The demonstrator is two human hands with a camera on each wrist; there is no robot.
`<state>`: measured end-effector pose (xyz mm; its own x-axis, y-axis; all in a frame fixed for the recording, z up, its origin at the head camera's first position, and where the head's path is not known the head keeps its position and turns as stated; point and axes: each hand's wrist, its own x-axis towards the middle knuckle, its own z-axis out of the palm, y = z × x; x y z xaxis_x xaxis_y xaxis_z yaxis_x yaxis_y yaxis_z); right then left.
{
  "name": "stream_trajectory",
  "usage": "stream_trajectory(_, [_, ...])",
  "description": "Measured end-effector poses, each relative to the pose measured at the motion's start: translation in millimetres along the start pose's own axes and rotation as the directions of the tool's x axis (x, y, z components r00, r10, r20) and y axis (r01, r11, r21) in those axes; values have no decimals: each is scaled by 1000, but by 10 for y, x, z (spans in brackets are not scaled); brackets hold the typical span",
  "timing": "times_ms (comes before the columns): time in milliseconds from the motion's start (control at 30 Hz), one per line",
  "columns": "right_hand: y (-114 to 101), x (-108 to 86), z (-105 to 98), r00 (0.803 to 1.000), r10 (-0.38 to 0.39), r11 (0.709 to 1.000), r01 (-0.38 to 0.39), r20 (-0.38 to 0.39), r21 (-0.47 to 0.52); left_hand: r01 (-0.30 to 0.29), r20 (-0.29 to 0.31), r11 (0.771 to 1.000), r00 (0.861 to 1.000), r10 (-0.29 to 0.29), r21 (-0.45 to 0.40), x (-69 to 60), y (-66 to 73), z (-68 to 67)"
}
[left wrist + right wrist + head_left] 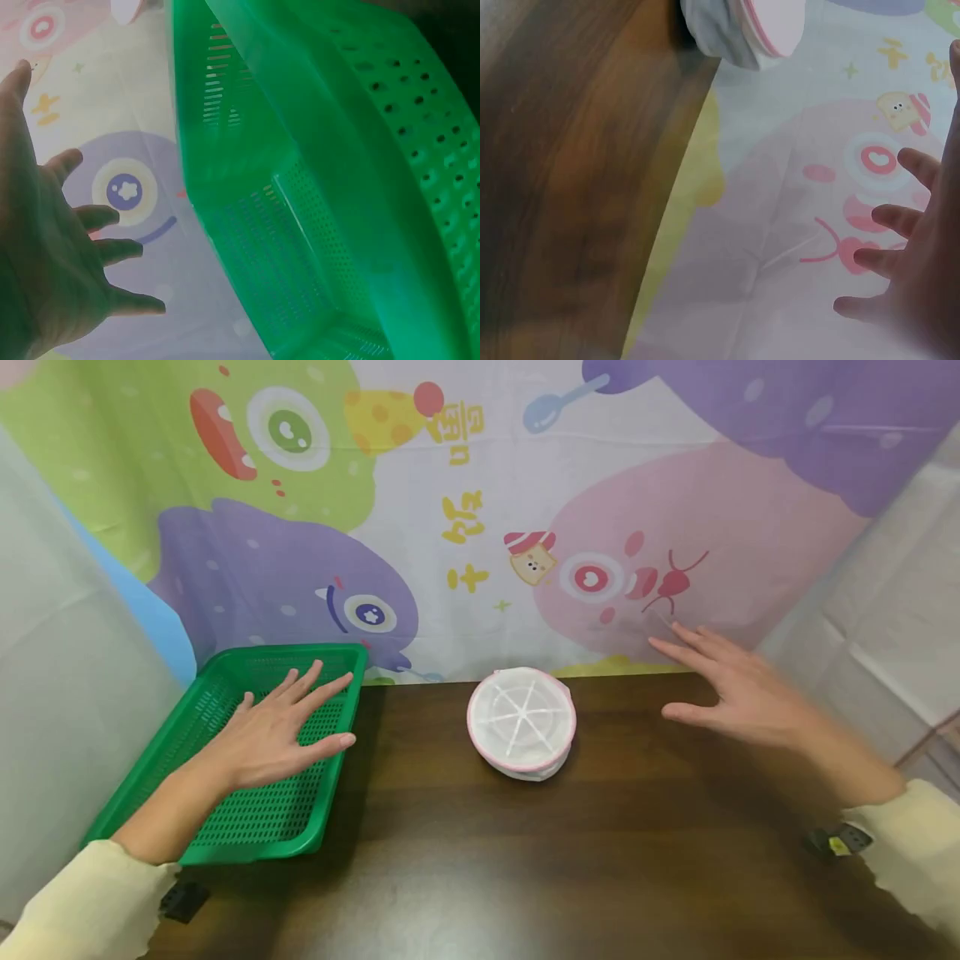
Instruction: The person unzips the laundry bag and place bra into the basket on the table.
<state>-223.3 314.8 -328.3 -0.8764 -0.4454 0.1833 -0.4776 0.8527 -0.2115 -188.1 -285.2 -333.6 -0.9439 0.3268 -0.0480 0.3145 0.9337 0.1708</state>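
Note:
My left hand (pixel 281 727) hovers over the green plastic basket (pixel 318 827), fingers spread and holding nothing. In the left wrist view the same hand (pixel 64 247) is beside the basket wall (pixel 300 142), apart from it. My right hand (pixel 738 689) is raised at the right with its fingers spread, and it holds nothing. Between the hands, a round white mesh item with pink trim (pixel 522 718) stands on the table; white strips cross its top like spokes. The right wrist view shows part of this item (pixel 727 30) at the top, away from the right hand (pixel 922 255).
A dark brown wooden table (pixel 480 868) carries the basket and the round item. Behind it hangs a cloth (pixel 465 627) printed with cartoon monsters and yellow characters. Pale panels (pixel 67 635) stand at both sides. Small black devices (pixel 183 900) are worn at the wrists.

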Motion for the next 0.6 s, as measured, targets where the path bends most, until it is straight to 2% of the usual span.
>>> stream_trajectory(300, [-140, 12, 76, 1000, 15, 994, -17, 18, 108, 1, -7, 999, 1000, -1, -45, 29, 78, 40])
stream_trajectory(600, [-173, 29, 158, 999, 38, 987, -32, -33, 156, 4, -9, 986, 1000, -6, -168, 69, 184, 98])
